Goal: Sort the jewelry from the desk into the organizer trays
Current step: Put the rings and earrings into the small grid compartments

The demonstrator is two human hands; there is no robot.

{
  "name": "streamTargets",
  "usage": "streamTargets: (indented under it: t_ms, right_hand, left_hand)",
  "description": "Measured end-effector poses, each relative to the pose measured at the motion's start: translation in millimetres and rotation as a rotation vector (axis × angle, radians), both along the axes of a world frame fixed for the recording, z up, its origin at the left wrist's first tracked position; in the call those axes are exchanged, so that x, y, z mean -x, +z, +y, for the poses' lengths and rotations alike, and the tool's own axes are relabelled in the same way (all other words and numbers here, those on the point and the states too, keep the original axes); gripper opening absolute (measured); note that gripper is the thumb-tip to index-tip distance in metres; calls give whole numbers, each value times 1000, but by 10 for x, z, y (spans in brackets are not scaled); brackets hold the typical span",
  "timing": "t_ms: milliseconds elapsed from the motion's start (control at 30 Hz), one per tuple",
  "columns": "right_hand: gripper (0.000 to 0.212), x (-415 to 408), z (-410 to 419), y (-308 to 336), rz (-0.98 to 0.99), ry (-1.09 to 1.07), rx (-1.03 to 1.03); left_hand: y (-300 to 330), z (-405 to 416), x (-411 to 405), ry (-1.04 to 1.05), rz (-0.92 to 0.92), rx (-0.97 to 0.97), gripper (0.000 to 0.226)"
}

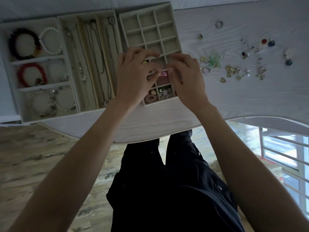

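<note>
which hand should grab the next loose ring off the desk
Probably the right hand: the loose jewelry lies on the bare desk to its right, just beyond it. The left hand would have to cross over the grid tray.

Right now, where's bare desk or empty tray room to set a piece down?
Free: the far rows of the grid tray beyond both hands; the desk strip between that tray and the loose rings; the near desk edge under the wrists. Crowded: the earring scatter at right, the bracelet tray, the necklace tray.
</note>
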State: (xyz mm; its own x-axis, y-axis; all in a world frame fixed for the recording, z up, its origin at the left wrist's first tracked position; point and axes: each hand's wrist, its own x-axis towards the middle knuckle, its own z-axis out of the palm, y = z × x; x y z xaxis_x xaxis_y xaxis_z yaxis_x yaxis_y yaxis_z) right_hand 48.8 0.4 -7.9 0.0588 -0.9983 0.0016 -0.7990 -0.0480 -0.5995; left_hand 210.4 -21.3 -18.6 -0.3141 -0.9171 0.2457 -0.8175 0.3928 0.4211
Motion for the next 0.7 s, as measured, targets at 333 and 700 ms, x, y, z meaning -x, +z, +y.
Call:
streamTargets:
  t_ms: [333,700]
  right_hand:
    - [10,-73,73,14,55,-74,-21]
    - [9,20,73,31,50,-52,-56]
  left_hand:
    - [13,70,69,-23,-41,151,14]
    - [-43,127,67,-70,-94,208,10]
